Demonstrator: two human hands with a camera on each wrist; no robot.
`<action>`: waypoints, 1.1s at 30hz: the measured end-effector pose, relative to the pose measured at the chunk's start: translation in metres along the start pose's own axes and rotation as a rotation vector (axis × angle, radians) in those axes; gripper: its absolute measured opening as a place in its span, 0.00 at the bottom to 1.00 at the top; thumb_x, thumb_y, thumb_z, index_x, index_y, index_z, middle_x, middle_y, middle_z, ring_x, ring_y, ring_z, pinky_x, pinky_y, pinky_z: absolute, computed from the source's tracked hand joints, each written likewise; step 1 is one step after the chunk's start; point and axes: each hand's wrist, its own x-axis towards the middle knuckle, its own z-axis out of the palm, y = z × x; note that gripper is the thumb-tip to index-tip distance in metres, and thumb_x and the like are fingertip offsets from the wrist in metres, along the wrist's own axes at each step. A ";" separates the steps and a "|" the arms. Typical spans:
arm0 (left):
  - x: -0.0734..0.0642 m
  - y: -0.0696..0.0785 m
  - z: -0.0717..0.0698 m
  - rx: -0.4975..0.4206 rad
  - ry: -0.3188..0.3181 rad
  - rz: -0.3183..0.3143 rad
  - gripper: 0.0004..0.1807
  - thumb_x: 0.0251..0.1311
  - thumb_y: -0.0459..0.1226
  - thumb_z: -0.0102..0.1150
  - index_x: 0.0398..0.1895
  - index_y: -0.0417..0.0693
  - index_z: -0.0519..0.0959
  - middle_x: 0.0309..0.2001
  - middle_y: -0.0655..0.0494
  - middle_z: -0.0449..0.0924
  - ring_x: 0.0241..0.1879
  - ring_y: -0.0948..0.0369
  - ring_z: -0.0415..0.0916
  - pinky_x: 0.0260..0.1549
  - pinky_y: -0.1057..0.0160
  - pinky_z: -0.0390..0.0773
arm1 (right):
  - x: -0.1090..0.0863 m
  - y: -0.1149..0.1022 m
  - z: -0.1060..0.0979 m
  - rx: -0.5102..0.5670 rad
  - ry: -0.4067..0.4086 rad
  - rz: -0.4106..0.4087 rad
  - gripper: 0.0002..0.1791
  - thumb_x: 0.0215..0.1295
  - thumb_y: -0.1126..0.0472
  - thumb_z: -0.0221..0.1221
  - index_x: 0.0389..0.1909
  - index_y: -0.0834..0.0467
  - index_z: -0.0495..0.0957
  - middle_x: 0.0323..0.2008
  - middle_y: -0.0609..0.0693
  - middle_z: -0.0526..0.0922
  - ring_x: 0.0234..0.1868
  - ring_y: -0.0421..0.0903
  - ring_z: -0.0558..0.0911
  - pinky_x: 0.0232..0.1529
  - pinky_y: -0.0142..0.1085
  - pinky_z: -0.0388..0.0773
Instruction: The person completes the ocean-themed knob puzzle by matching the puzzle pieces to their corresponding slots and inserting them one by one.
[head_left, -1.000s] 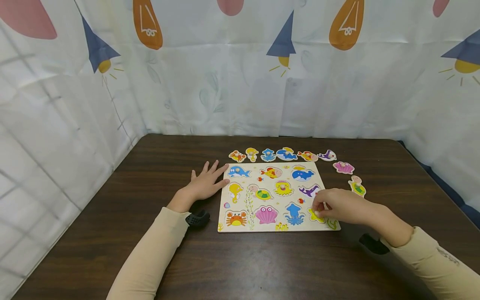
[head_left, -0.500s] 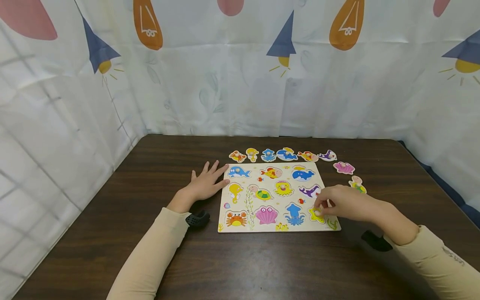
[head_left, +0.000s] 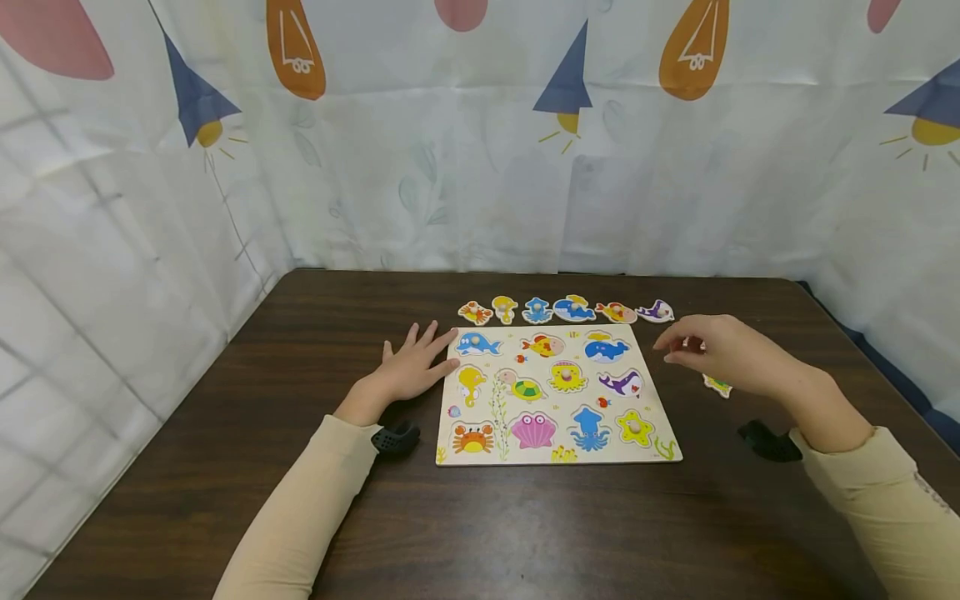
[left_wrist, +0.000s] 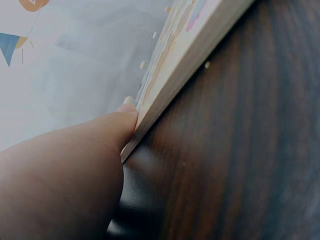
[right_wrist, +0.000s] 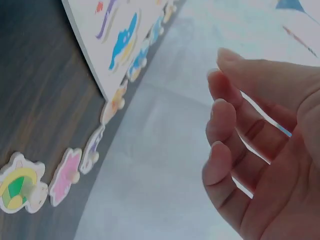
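Note:
My left hand (head_left: 411,367) lies with fingers spread at the left edge of a wooden peg puzzle board (head_left: 558,450), thumb and fingertips right at its rim. My right hand (head_left: 731,354) is over the table beyond the board's right edge, fingers loosely bent, holding nothing. Beneath it in the head view, a turtle piece (head_left: 717,386) shows only in part and the pink shell piece is hidden. Both the turtle piece (right_wrist: 20,184) and the shell piece (right_wrist: 66,176) appear in the right wrist view. A yellow starfish piece (head_left: 634,428) sits in its place at the board's lower right.
Behind the board stand a crab piece (head_left: 475,313), a seahorse piece (head_left: 504,309), a squid piece (head_left: 537,310), a whale piece (head_left: 573,309), a fish piece (head_left: 616,312) and a purple piece (head_left: 656,311). A patterned curtain (head_left: 480,192) hangs behind the dark table (head_left: 517,533).
My right hand has let go of the starfish piece in the board and moved up and to the right, over the shell and turtle pieces. The left hand has not moved.

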 end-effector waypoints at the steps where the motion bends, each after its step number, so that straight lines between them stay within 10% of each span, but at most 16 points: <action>1: 0.000 0.000 0.000 0.000 -0.002 0.000 0.40 0.78 0.60 0.42 0.85 0.59 0.46 0.83 0.43 0.35 0.79 0.38 0.28 0.65 0.22 0.30 | 0.000 0.002 -0.001 -0.011 0.019 0.006 0.08 0.65 0.67 0.68 0.45 0.57 0.87 0.34 0.42 0.83 0.35 0.44 0.76 0.32 0.36 0.77; 11: 0.001 0.002 -0.001 -0.006 -0.008 0.004 0.40 0.78 0.59 0.43 0.85 0.59 0.46 0.83 0.43 0.35 0.79 0.38 0.27 0.65 0.22 0.29 | 0.001 0.030 -0.005 -0.029 0.186 0.051 0.10 0.68 0.71 0.64 0.48 0.64 0.85 0.34 0.49 0.81 0.32 0.46 0.74 0.30 0.36 0.73; 33: 0.000 -0.001 0.000 -0.009 -0.001 0.002 0.40 0.78 0.60 0.42 0.85 0.59 0.46 0.83 0.43 0.35 0.79 0.38 0.27 0.65 0.22 0.29 | 0.011 0.078 -0.001 0.011 -0.032 0.221 0.15 0.71 0.66 0.61 0.54 0.71 0.81 0.40 0.58 0.84 0.39 0.54 0.81 0.38 0.50 0.78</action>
